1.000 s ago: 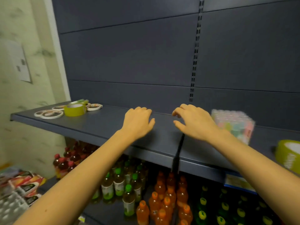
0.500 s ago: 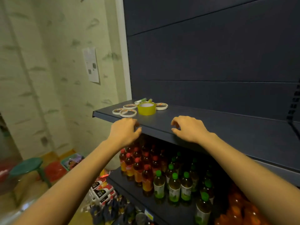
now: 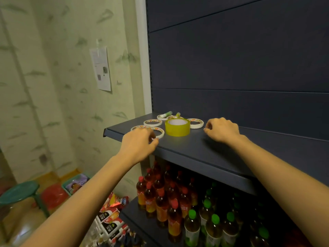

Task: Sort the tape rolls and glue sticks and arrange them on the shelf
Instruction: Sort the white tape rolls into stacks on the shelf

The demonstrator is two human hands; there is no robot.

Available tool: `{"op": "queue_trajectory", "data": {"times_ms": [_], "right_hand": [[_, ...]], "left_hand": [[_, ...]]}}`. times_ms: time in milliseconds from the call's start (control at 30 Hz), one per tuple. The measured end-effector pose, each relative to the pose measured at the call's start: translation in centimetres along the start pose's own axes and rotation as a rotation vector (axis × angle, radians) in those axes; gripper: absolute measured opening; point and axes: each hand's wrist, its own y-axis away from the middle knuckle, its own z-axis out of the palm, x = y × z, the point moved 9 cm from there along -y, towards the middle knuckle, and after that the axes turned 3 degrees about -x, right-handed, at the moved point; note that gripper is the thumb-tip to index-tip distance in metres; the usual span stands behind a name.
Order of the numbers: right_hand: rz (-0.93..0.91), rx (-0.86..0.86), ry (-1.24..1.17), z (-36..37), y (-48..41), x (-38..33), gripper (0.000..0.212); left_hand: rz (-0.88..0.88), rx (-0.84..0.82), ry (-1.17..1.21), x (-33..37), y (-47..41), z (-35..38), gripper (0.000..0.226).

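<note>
Back panel (image 3: 240, 59): dark grey slats fill the upper right of your view, behind the shelf.
Wall (image 3: 53, 77): pale green with a faint bamboo print, to your left; a paper notice (image 3: 100, 68) hangs on it.
Shelf (image 3: 204, 154): a dark grey board running from its left end corner away to your right; all the tape and glue sits at that left end.
Bottles (image 3: 170, 202): red-capped and green-capped drinks stand in rows on the level below.
Stool (image 3: 19, 192): green and round, on the floor at lower left.
Left hand (image 3: 138, 145): palm down, fingers curled, at the shelf's front edge and covering part of the nearest white rolls; you cannot tell whether it grips one.
Right hand (image 3: 222, 130): palm down on the shelf, fingers loosely curled and holding nothing, just right of the tape cluster.
Yellow tape roll (image 3: 177, 129): wide, lying flat with its hole facing up, between your two hands.
White tape rolls (image 3: 153, 122): several thin rings lie flat around the yellow one, to its left, right and behind.
Glue sticks (image 3: 165, 114): two small tubes with green labels at the back; one lies on its side across a white roll, the other shows behind the yellow roll.
</note>
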Motion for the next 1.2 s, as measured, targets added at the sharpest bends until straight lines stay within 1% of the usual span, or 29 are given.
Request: {"op": "queue_trajectory", "data": {"times_ms": [67, 200, 300, 400, 533, 667, 800, 933, 1000, 1100, 1200], "right_hand": [[0.095, 0.066, -0.020, 0.2, -2.7, 0.7, 0.031], [0.252, -0.018, -0.030, 2.4, -7.5, 2.1, 0.038], [0.298, -0.061, 0.019, 4.3, -10.3, 2.3, 0.047], [0.326, -0.154, 0.080, 6.6, -11.9, 2.3, 0.053], [0.353, -0.187, 0.055, 8.2, -13.5, 2.7, 0.048], [0.370, -0.126, 0.042, 8.4, -14.5, 3.5, 0.046], [0.376, 0.008, 0.061, 6.8, -14.8, 4.2, 0.044], [0.443, 0.106, 0.049, 4.8, -14.0, 5.7, 0.044], [0.477, 0.119, 0.051, 4.2, -13.4, 6.4, 0.045], [0.536, 0.126, 0.054, 3.8, -12.6, 7.2, 0.046], [0.599, 0.139, 0.068, 3.2, -11.6, 7.8, 0.046]], "left_hand": [[-0.003, 0.016, 0.025, -1.0, -2.3, 0.6, 0.027], [0.034, 0.007, 0.046, -2.0, -7.0, 2.1, 0.025], [0.063, 0.018, 0.077, -2.4, -10.0, 3.6, 0.026], [0.081, -0.004, 0.124, -2.5, -12.4, 5.4, 0.026], [0.124, -0.009, 0.154, -2.0, -15.3, 6.7, 0.026], [0.176, -0.030, 0.196, -1.1, -18.4, 7.6, 0.028], [0.268, -0.098, 0.214, 0.7, -21.6, 9.1, 0.027], [0.340, -0.206, 0.158, 2.6, -24.9, 12.0, 0.025], [0.385, -0.263, 0.120, 3.5, -26.0, 13.9, 0.025], [0.467, -0.300, 0.007, 4.6, -27.2, 16.7, 0.029], [0.499, -0.335, -0.032, 5.1, -28.5, 19.0, 0.034]]}}
